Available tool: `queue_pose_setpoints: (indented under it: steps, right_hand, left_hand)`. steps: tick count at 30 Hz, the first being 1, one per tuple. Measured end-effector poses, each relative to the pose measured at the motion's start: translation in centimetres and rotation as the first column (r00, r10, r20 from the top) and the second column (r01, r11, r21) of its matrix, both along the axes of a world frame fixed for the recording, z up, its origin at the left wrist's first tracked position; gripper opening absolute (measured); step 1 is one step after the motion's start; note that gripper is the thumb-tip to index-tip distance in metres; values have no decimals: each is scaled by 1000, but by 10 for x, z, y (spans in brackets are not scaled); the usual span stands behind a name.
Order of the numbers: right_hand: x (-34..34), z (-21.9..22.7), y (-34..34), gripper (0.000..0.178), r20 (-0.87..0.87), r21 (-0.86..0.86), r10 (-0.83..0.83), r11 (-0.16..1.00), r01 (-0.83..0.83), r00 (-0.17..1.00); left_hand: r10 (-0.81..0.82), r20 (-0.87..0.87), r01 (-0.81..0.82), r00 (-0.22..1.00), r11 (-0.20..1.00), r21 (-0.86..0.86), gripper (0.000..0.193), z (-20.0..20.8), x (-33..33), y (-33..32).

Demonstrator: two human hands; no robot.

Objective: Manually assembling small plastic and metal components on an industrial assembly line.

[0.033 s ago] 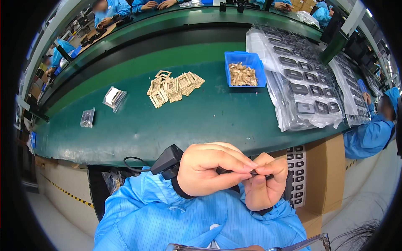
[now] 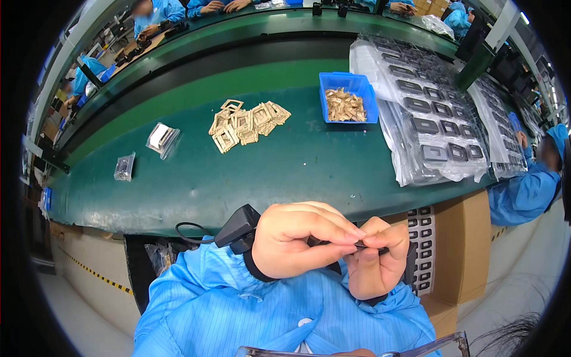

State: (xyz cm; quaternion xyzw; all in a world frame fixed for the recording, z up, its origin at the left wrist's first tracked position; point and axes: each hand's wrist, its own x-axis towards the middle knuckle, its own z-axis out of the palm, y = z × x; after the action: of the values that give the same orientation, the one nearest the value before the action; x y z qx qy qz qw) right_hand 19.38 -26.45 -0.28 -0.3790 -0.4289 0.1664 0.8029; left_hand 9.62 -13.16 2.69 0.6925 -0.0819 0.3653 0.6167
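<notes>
Both hands meet in front of my chest, above the table's near edge. Between their fingertips is a thin dark piece (image 2: pixel 382 251), mostly covered, so its full shape is hidden. My left hand (image 2: pixel 300 238) pinches one end of it with thumb and forefinger pressed together. Curled round the other end is my right hand (image 2: pixel 373 262), its thumb and fingers closed. A black box-shaped device (image 2: pixel 239 228) with a cable sits at my left wrist.
On the green table (image 2: pixel 279 184) lie a pile of tan frames (image 2: pixel 241 124), a blue bin (image 2: pixel 375 114) of small tan pieces, and two clear bags (image 2: pixel 162 140). Plastic-wrapped trays (image 2: pixel 425 125) of black frames stand right. An open carton (image 2: pixel 467 253) is below. Co-workers sit beyond and right.
</notes>
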Motion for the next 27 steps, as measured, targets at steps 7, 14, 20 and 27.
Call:
queue_pose_setpoints:
  steps: [7,14,20,27]
  right_hand:
    - [5,3,5,21,-219,-117,86,987,-113,972]
    - [14,11,-2,40,-427,-246,177,921,-302,887]
    - [20,4,2,44,-521,-128,261,918,-376,813]
    - [16,2,4,45,-533,-171,266,896,-410,803]
  left_hand:
    - [232,-122,-190,965,939,286,18,15,-1,9]
    - [376,-134,-253,917,807,534,14,15,1,17]
    - [226,-458,-208,860,974,92,9,8,0,20]
    - [418,-307,-284,855,873,397,23,7,7,19]
